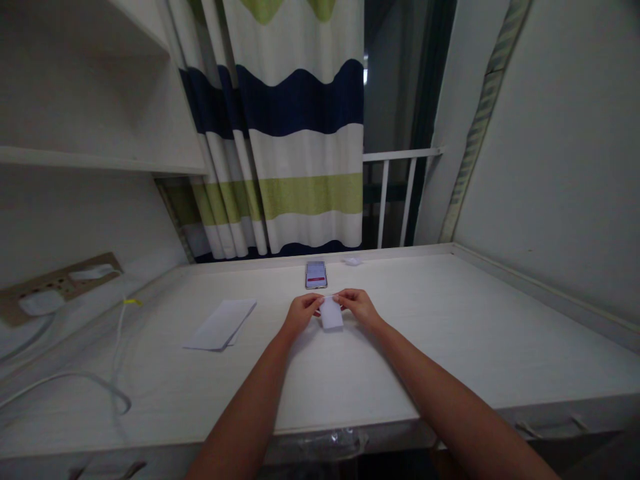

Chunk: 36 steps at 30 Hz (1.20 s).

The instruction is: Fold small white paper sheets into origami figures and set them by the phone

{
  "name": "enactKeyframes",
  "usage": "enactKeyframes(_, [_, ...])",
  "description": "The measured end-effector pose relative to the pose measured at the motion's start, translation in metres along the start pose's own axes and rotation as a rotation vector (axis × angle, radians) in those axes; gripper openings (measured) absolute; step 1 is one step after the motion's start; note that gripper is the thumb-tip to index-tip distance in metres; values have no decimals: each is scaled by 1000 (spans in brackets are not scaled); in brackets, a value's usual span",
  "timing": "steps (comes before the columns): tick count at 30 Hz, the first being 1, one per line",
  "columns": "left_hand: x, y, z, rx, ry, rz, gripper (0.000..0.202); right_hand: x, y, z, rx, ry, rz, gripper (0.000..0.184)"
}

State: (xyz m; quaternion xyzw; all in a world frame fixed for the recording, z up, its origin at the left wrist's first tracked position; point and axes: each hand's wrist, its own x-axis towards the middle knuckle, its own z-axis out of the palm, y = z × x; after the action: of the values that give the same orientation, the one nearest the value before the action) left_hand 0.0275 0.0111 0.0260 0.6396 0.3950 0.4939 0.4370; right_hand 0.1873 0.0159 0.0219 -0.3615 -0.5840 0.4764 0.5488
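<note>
The left hand (301, 311) and the right hand (358, 305) meet near the middle of the white desk (450, 333), each pinching an upper corner of a small white paper piece (331, 313); thumb and fingertips of both hands are closed on its top edge, with the rest of the piece hanging or lying toward the person, its lower edge at or just above the desktop; whether it is one layer or several cannot be told from this view. Judging by its small, neat rectangle, the piece looks already worked down to a compact size, and the hands seem to be in the middle of handling its top edge rather than finished with it, since neither has let go. To the left, well apart from the hands, a few larger white sheets (221, 325) lie flat and untouched; they appear to be stock not yet taken up. Just beyond the hands a smartphone (316, 274) lies face up with its screen lit; a small crumpled white scrap (353, 261) sits near it at the desk's far edge.
</note>
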Motion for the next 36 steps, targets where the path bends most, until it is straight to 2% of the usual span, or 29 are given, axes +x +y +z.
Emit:
enactKeyframes(16, [1, 1, 1, 11, 20, -19, 27, 1, 1, 0, -29, -13, -32, 25])
enactKeyframes(23, [2, -4, 1, -15, -29, -69, 34, 0, -2, -2, -7, -3, -4, 24])
enactKeyframes(30, [1, -3, 1, 48, 2, -12, 28, 1, 3, -1, 1, 7, -14, 23])
enactKeyframes(36, [1, -2, 2, 24, -59, -63, 31, 2, 2, -3, -2, 39, -6, 22])
